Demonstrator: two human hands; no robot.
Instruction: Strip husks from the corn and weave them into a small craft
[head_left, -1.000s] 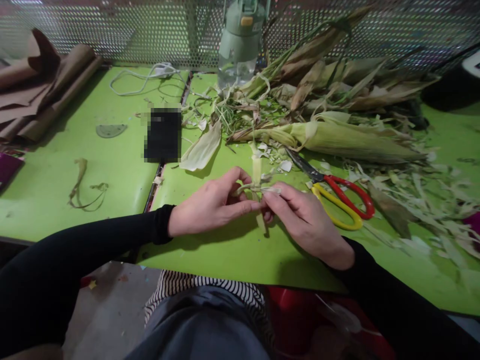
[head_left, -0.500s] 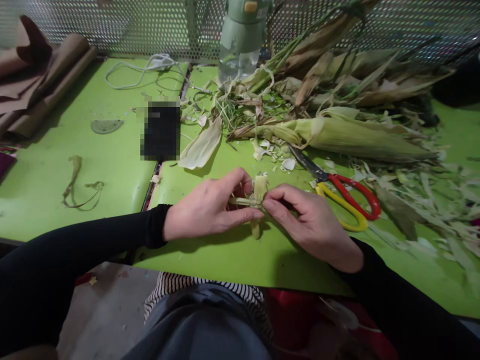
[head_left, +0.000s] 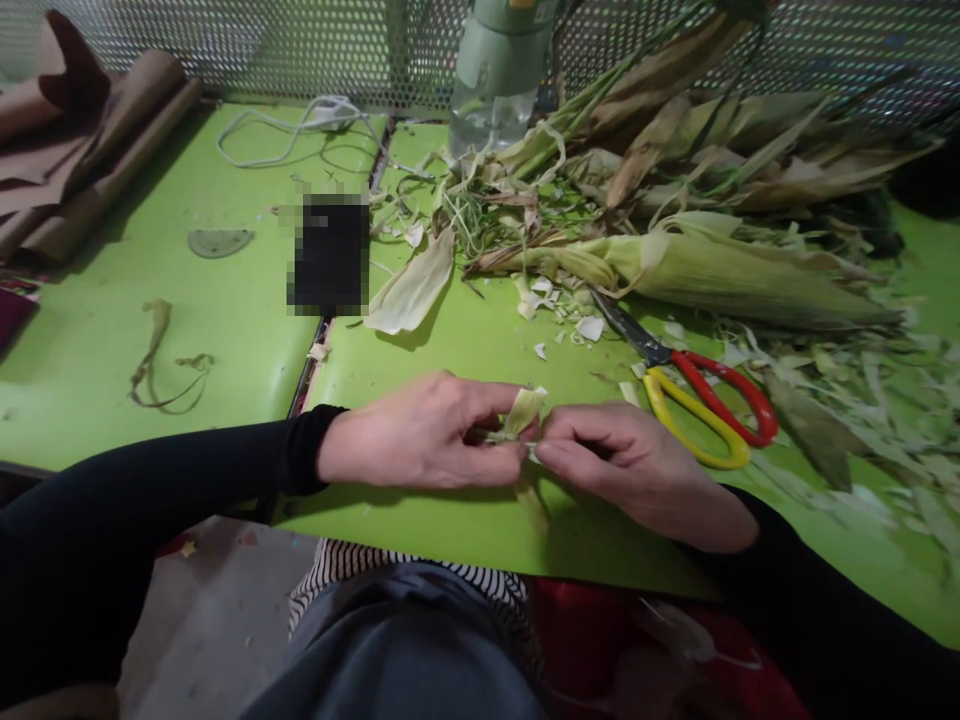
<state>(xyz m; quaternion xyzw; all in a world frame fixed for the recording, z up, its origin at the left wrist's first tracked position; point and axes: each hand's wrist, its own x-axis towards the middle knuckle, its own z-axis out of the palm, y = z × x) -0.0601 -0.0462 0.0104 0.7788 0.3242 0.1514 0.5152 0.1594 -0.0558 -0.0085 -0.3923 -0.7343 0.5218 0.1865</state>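
Note:
Between my fingers is a small bundle of pale green corn husk (head_left: 525, 408), with a flared tuft on top and a strip hanging down towards me. My left hand (head_left: 427, 432) pinches this husk piece from the left, with the forefinger behind it and the thumb in front. My right hand (head_left: 619, 458) is closed, its thumb and forefinger pinching a thin pale strand at the bundle's right side. Parts of the husk are hidden by the fingers. To the right of my right hand lie scissors (head_left: 679, 375) with one red and one yellow handle.
Corn husks (head_left: 750, 275) and shreds spread over the back and right of the green table (head_left: 405, 515). A water bottle (head_left: 499, 80) stands behind. A dark pixelated object (head_left: 330, 255), a protractor (head_left: 221, 242), a white cable (head_left: 259, 160) and brown paper (head_left: 105, 160) lie left.
Both hands have come slightly towards me. The husk tuft has tilted right, and my right fingers have drawn a thin strand out to the right. The view has shifted slightly.

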